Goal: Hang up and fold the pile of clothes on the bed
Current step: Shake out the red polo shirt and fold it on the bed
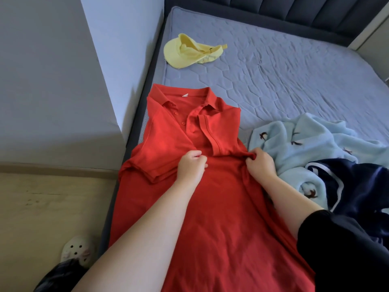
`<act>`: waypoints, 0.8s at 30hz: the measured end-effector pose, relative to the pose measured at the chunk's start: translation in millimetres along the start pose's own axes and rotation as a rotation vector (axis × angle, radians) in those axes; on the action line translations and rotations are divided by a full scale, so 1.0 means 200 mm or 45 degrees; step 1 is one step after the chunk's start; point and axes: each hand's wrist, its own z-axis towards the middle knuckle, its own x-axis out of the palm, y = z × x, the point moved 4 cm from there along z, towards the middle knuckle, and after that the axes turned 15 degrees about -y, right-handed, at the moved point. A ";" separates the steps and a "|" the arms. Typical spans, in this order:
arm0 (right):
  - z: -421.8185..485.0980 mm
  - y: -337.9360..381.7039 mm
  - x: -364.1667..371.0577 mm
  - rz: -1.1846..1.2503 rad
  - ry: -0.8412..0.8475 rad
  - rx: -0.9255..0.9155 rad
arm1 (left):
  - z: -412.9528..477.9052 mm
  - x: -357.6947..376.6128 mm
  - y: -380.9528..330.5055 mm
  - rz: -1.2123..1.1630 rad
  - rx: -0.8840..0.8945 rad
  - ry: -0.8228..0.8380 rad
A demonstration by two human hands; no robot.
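A red polo shirt (212,197) lies face up along the left edge of the bed, collar toward the headboard, both sleeves folded in over the chest. My left hand (190,165) pinches the fabric at mid-chest, just below the left folded sleeve. My right hand (261,165) grips a bunch of the shirt's right side beside the folded right sleeve. To the right of the shirt a light blue fleece garment (299,148) with small dark motifs lies crumpled, and a navy garment (357,190) with white trim lies partly over it.
A yellow cap (189,52) sits upside down near the head of the grey quilted mattress (284,70). A dark padded headboard (273,9) runs along the back. A grey wall (52,81) stands left, with wooden floor (52,207) and a pale clog (76,248) below.
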 end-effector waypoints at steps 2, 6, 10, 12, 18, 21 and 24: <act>0.00 -0.02 0.01 0.004 0.069 -0.005 | 0.00 0.12 -0.02 -0.192 -0.281 0.123; -0.04 -0.03 0.07 -0.050 0.222 -0.034 | 0.01 0.26 -0.08 -0.299 -0.547 0.174; -0.03 -0.04 0.06 -0.001 0.125 -0.007 | 0.01 0.22 -0.12 -0.388 -0.382 -0.207; -0.07 -0.05 0.03 0.090 -0.036 0.020 | -0.04 0.18 -0.05 -0.440 -0.234 -0.295; -0.22 0.02 0.01 -0.134 -0.278 -0.390 | -0.10 0.08 0.23 0.036 0.077 -0.153; -0.20 0.05 -0.03 -0.371 -0.199 -0.446 | -0.13 0.02 0.12 0.282 0.525 -0.226; -0.12 0.07 -0.05 -0.348 -0.034 -0.252 | -0.15 -0.03 -0.01 0.531 1.216 -0.339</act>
